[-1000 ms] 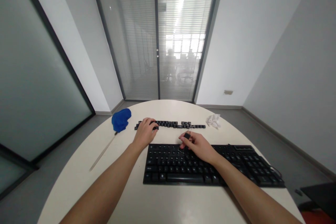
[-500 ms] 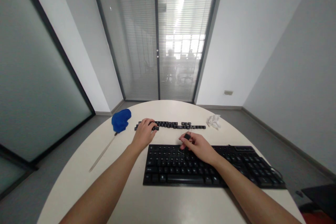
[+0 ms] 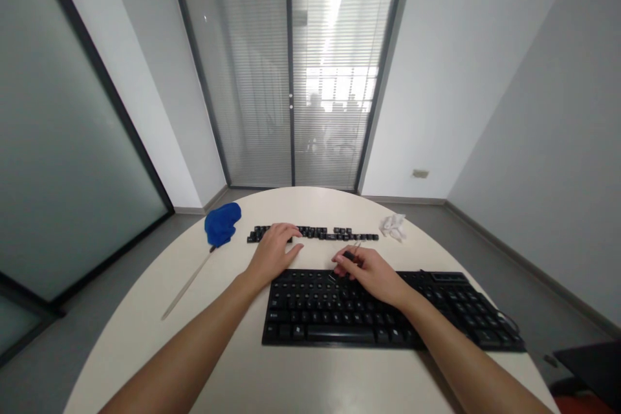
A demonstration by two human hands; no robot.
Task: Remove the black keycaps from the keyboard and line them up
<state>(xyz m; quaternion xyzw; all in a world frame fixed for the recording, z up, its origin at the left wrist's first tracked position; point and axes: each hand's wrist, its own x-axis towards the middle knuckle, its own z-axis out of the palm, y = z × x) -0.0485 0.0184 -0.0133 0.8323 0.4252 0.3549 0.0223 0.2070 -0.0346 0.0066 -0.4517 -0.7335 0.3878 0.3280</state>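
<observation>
A black keyboard [image 3: 339, 332] lies on the round table, with caps gone from some upper keys. My right hand [image 3: 369, 272] is closed on a keycap puller [image 3: 349, 255], which has a dark handle and thin wire at both ends. One wire end is just over the upper part of the keyboard; whether it touches a key I cannot tell. Beyond the keyboard's top left corner is my left hand [image 3: 275, 252], thumb apart from the fingers, with nothing visible in it. Its fingertips reach over the rows of loose black keycaps [image 3: 317, 231] and hide some of them.
On the left lies a blue cloth [image 3: 222, 225] beside a thin pale stick [image 3: 188, 284] with a dark end. A crumpled white tissue [image 3: 394, 227] sits at the far right. The keyboard's cable [image 3: 507, 321] curls near the right table edge.
My left hand has drawn back slightly from the keycaps and moved right, its thumb spreading outward. My right hand has turned the puller slightly over the same part of the keyboard.
</observation>
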